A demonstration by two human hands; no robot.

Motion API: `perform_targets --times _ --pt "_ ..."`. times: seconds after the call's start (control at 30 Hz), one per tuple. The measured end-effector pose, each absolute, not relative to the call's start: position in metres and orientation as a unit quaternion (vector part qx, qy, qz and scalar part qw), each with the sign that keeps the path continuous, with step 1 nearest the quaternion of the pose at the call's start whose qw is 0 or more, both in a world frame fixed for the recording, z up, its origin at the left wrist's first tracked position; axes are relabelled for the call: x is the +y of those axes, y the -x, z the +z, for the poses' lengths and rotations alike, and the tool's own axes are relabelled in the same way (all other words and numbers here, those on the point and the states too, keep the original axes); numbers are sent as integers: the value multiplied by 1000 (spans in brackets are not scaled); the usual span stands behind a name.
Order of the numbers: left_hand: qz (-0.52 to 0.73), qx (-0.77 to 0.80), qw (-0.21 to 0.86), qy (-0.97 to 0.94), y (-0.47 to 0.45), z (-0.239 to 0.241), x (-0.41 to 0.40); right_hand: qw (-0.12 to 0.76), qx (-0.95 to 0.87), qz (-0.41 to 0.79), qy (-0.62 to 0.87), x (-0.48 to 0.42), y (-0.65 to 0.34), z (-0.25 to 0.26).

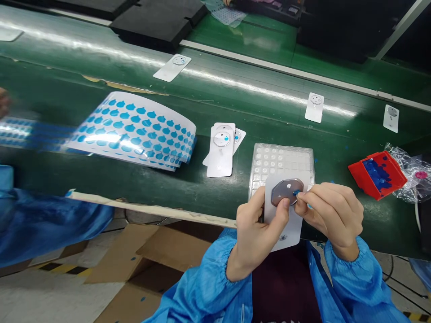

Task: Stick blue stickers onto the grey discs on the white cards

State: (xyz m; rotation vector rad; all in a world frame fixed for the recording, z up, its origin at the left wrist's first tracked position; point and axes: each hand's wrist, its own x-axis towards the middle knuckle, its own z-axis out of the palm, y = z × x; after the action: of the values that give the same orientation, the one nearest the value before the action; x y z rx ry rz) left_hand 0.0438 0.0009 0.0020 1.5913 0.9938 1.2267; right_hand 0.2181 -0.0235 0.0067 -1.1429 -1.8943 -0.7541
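My left hand (261,229) grips a white flat panel (289,231) with a shiny grey octagonal plate near its upper end. The thumb lies on the lower edge of that plate. My right hand (332,213) pinches a small blue sticker (296,193) between thumb and fingertips, at the plate's right side; whether the sticker touches the plate I cannot tell. Behind the panel lies a clear plastic tray (282,157) with rows of small pockets, partly hidden by it. To the left, several similar white panels (220,157) are stacked loosely, some with a blue spot.
A sheet of blue stickers (134,128) curls up on the green bench at left. A red box (379,175) with blue bits stands at right beside clear crumpled plastic (417,175). Single panels (314,107) lie farther back. Another person's blue sleeve (43,224) is at left.
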Motion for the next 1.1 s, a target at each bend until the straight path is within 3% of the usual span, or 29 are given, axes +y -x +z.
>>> perform_targets --times 0.33,1.1 --pt "510 388 408 -650 -43 3 -2 376 -745 -265 483 -38 -214 15" --pt "501 389 433 -640 -43 8 -3 462 -680 -226 523 -24 -199 11"
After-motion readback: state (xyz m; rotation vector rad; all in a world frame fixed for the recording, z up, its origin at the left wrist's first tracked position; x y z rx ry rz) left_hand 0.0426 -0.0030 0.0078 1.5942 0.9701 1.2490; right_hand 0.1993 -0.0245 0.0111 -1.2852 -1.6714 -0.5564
